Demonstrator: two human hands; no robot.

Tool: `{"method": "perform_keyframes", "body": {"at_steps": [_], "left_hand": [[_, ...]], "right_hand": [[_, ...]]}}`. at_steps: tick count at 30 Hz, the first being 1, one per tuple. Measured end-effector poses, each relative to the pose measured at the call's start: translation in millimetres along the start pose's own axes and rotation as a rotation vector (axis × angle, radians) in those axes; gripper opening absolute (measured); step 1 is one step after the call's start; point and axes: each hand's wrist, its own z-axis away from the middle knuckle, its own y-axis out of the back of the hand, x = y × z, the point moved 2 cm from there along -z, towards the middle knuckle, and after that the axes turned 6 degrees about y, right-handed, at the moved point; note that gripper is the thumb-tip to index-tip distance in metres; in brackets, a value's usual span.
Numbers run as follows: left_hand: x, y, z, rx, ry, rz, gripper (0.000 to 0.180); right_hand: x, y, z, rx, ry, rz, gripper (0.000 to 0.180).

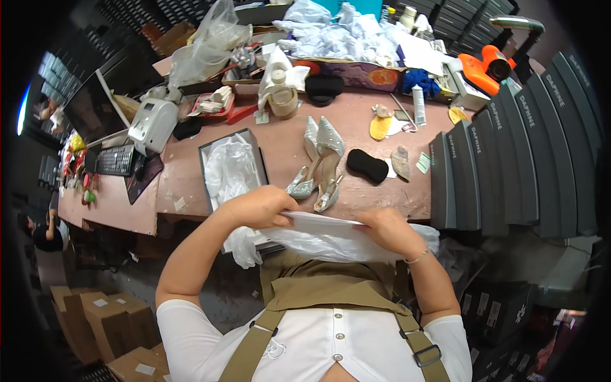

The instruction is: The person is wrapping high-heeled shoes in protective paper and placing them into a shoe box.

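Bare tabletop [280,137] lies open between the shoebox [232,169] and silver heels [320,162]; stacked boxes [509,165] block the right.

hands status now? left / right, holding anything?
Left hand: closed, gripping one end of the white tissue paper.
Right hand: closed, gripping the other end of the same paper.

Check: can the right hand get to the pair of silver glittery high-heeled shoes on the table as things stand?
Probably yes, once freed. The right hand is gripping a sheet of white tissue paper together with the left hand. The pair of silver glittery high-heeled shoes lies just beyond on the brown table, nothing between.
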Motion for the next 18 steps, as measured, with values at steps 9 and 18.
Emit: {"method": "perform_keyframes", "body": {"at_steps": [9, 18], "left_hand": [[-65, -49, 13, 0.546, -0.139, 1.754, 0.043], [15, -142, -78, 0.915, 0.037, 1.701, 0.038]], "right_hand": [[27, 13, 44, 0.061, -0.316, -0.166, 0.017], [-3, 6, 39, 0.182, -0.313, -0.174, 0.019]]}}
